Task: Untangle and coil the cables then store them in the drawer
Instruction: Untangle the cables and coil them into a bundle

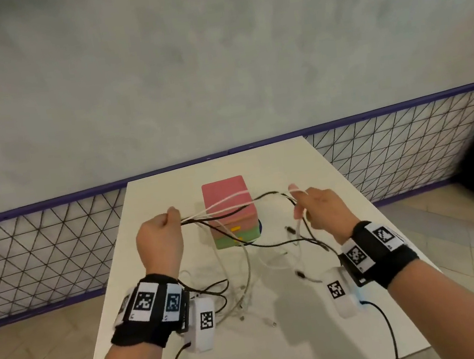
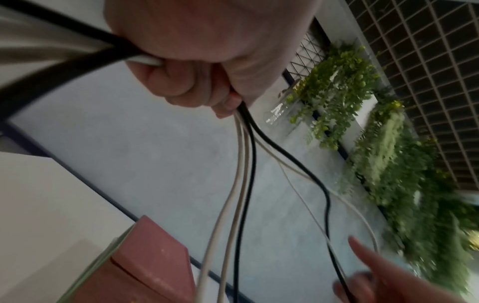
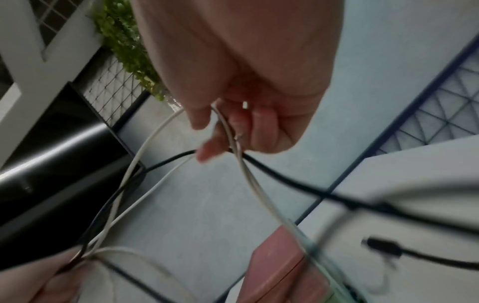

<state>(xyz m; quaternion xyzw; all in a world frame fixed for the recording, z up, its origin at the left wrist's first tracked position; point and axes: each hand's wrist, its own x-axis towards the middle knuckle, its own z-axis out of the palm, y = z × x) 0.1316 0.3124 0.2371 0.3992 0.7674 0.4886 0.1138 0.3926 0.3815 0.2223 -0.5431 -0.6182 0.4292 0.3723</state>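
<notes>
My left hand (image 1: 164, 231) is raised above the table in a fist, gripping a bundle of white and black cables (image 1: 219, 211). In the left wrist view the left hand (image 2: 197, 67) has several strands (image 2: 243, 164) running out of it. The strands stretch across to my right hand (image 1: 315, 208), which pinches a white cable (image 3: 249, 174) between thumb and fingers (image 3: 204, 151), with a black cable (image 3: 285, 180) crossing there. Loose ends hang in a tangle on the table (image 1: 244, 287). Behind the cables stands the small pink and green drawer box (image 1: 229, 210), its drawers closed.
The white table (image 1: 354, 209) is narrow, with tiled floor on both sides. A wire-mesh fence with a purple rail (image 1: 405, 139) runs behind it, before a grey wall. A black connector (image 3: 383, 246) dangles near the right hand. Hanging plants (image 2: 376, 143) show in the left wrist view.
</notes>
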